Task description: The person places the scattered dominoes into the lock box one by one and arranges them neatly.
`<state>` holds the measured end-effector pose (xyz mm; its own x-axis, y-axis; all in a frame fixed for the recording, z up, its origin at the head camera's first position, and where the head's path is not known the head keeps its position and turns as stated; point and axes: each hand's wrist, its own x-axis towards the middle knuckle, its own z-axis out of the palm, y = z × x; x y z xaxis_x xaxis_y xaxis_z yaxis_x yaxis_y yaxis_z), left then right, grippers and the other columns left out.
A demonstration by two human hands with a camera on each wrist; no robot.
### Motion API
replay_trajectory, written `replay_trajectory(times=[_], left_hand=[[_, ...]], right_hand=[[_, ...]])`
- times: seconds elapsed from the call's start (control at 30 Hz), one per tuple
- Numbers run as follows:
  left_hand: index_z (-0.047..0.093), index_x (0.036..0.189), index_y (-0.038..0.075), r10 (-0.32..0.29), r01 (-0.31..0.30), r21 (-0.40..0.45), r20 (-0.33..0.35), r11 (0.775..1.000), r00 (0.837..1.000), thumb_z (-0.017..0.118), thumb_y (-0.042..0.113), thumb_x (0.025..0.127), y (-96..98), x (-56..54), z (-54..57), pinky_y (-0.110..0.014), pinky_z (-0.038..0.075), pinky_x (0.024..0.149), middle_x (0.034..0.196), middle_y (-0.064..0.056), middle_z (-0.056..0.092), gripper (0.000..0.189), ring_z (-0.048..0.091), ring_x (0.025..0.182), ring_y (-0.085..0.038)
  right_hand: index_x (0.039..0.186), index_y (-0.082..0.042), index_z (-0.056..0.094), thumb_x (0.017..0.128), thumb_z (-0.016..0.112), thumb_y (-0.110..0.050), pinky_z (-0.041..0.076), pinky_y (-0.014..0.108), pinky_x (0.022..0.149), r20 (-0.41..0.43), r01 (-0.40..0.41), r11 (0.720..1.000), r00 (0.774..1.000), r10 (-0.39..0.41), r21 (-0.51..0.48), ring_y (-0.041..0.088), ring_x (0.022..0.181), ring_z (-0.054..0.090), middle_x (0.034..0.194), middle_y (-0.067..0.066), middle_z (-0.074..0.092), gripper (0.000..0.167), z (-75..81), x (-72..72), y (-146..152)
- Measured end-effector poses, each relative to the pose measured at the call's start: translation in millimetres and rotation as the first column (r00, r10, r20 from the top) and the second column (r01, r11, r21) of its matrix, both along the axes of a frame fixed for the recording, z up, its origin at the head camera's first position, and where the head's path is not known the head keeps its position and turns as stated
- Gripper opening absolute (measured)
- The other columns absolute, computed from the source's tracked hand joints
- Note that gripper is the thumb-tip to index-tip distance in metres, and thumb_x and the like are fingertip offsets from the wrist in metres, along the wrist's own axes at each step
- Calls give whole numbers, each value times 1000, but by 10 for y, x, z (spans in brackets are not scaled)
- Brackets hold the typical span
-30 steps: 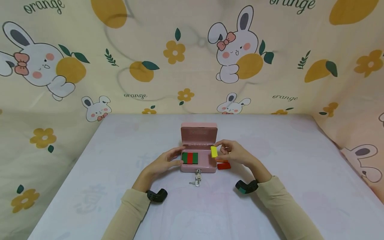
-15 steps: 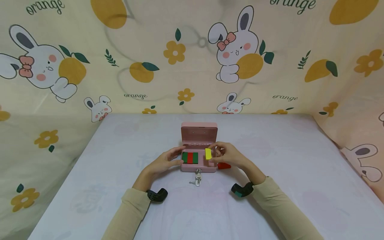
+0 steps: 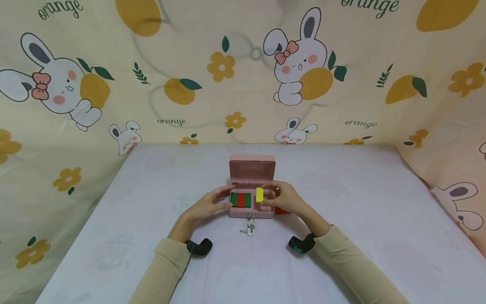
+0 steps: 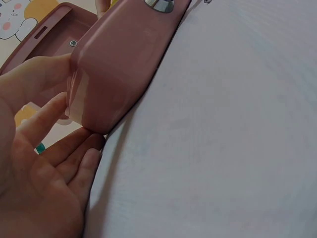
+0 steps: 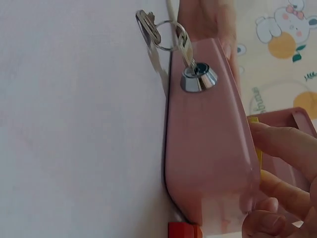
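A pink metal cash box [image 3: 250, 214] stands on the table with its lid [image 3: 252, 171] raised. At the left inside it, a red block [image 3: 241, 200] lies between green blocks [image 3: 247, 200]. My right hand [image 3: 285, 197] pinches a yellow rectangular block [image 3: 260, 195] upright over the box's right half; the right wrist view shows only a sliver of that yellow block [image 5: 259, 153] behind the wall. At the box's left end, my left hand [image 3: 210, 202] touches the wall with spread fingertips. In the left wrist view these fingers [image 4: 47, 116] meet its rim and lower corner.
Keys [image 5: 148, 27] hang on a ring from the front lock [image 5: 198, 77]. More blocks, including a red one [image 3: 282, 210], lie against the box's right end, partly behind my right hand. A rabbit-print cloth [image 3: 250, 101] rises behind the white table [image 3: 152, 253].
My right hand has carried the yellow block left, from the box's right edge to over its inside. The left hand and the box have stayed in place.
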<state>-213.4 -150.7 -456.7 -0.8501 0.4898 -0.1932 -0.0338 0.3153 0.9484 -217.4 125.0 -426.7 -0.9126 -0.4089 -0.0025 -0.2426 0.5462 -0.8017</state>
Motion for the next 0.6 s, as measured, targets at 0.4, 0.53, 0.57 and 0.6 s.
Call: replay_trajectory(times=[0.4, 0.53, 0.57, 0.6], left_hand=[[36, 149, 22, 15, -15, -5, 34, 1000, 999, 63, 19, 94, 4, -5, -2, -56, 21, 122, 160, -4, 29, 62, 24, 150, -33], [35, 150, 21, 10, -10, -2, 28, 1000, 1000, 62, 18, 94, -4, -8, 4, -56, 20, 122, 161, -4, 28, 63, 24, 150, -34], [34, 150, 20, 5, -5, -1, 23, 1000, 1000, 62, 18, 94, -8, -9, 6, -56, 20, 122, 161, -5, 28, 63, 23, 150, -34], [33, 150, 20, -1, 1, 0, 18, 1000, 1000, 62, 18, 94, -11, -10, 8, -56, 20, 122, 161, -5, 27, 63, 23, 150, -34]], right_hand=[[114, -5, 67, 76, 81, -18, 35, 19, 57, -46, 0, 995, 999, 5, 96, 11, 62, 45, 64, 0, 50, 43, -39, -12, -106], [113, -5, 67, 76, 82, -19, 33, 19, 57, -79, -3, 990, 997, 14, 138, 10, 60, 44, 62, 1, 52, 43, -31, -14, -122], [113, -5, 67, 76, 82, -20, 33, 20, 57, -83, -1, 989, 996, 13, 147, 10, 60, 44, 62, 1, 52, 43, -26, -13, -127], [113, -5, 67, 76, 82, -20, 33, 20, 57, -90, 0, 987, 996, 15, 159, 10, 60, 44, 62, 2, 53, 43, -23, -14, -133]])
